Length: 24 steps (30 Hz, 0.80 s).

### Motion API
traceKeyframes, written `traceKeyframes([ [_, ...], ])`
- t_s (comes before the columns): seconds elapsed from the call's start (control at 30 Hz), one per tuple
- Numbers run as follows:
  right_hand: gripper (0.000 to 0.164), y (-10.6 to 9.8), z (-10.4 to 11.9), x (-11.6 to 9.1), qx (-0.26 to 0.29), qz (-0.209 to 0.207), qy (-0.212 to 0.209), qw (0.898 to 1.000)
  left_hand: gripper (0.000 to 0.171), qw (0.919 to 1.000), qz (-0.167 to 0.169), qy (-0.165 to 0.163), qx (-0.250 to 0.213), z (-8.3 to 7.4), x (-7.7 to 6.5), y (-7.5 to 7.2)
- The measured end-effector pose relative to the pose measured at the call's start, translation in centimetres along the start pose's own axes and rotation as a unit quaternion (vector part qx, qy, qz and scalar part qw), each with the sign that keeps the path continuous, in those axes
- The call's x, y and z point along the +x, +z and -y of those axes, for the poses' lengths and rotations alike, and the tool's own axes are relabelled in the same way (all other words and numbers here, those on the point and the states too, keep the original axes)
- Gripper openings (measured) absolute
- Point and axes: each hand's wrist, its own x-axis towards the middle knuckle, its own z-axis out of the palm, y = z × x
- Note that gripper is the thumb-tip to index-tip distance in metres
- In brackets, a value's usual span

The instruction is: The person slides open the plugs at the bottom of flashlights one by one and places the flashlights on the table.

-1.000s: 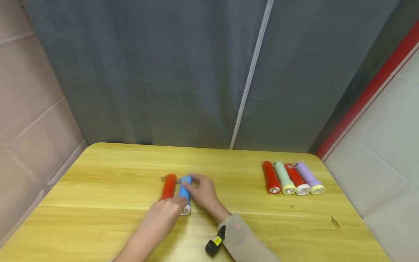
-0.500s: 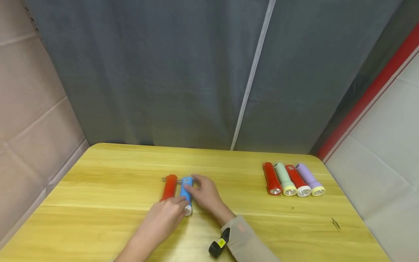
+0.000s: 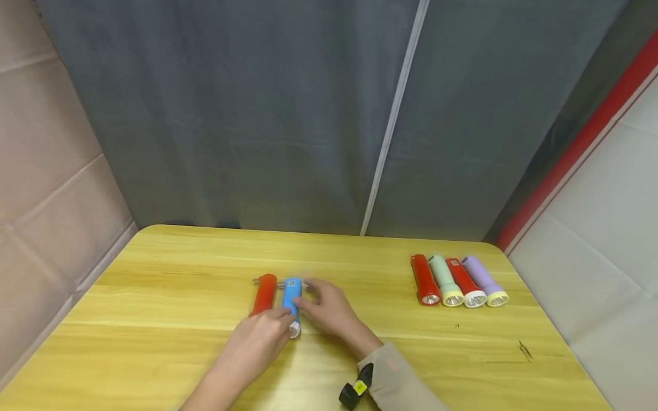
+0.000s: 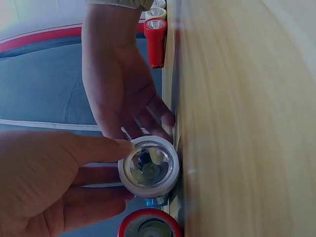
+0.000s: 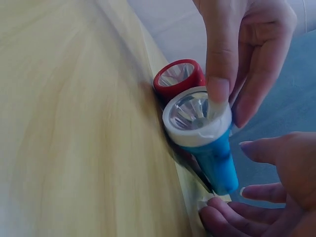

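Note:
A blue flashlight (image 3: 291, 293) with a white head lies on the table, its lens towards me. My left hand (image 3: 259, 341) pinches its head end; in the right wrist view the thumb sits on the white rim (image 5: 197, 136). To its left lies a red flashlight (image 3: 265, 293), whose front is hidden by my left hand in the head view; its red rim (image 5: 178, 77) shows in the right wrist view. My right hand (image 3: 333, 311) is beside the blue flashlight's right side with fingers spread loosely, close to the tail. Thin grey strips (image 3: 280, 284) stick out near both tails.
At the right of the wooden table (image 3: 154, 342) several flashlights lie in a row: a red one (image 3: 425, 278), a mint green one (image 3: 445, 279), a red one with a white head (image 3: 465, 281) and a purple one (image 3: 482, 278). A grey curtain (image 3: 247, 114) hangs behind.
My right hand has drawn back slightly to the right, its thumb coming away from the top of the blue flashlight. My left hand and both flashlights under it have stayed nearly in place.

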Motion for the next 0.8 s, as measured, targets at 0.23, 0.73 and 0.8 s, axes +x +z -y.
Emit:
traceKeyframes([
  [0.23, 0.052, -1.6, -0.6, -1.1, -0.025, 0.004, -0.012, 1.0, 0.018, 0.9999, 0.006, -0.014, -0.007, -0.4, 0.5, 0.0],
  [0.73, 0.045, -6.9, -1.4, -2.5, -0.066, -0.051, 0.011, 0.996, 0.023, 0.9854, 0.055, -0.074, -0.144, -4.2, 3.7, 0.0],
  [0.8, 0.042, -8.0, -1.7, -2.6, -0.08, -0.064, 0.01, 0.995, 0.023, 0.9767, 0.078, -0.09, -0.178, -4.8, 4.2, 0.3],
])
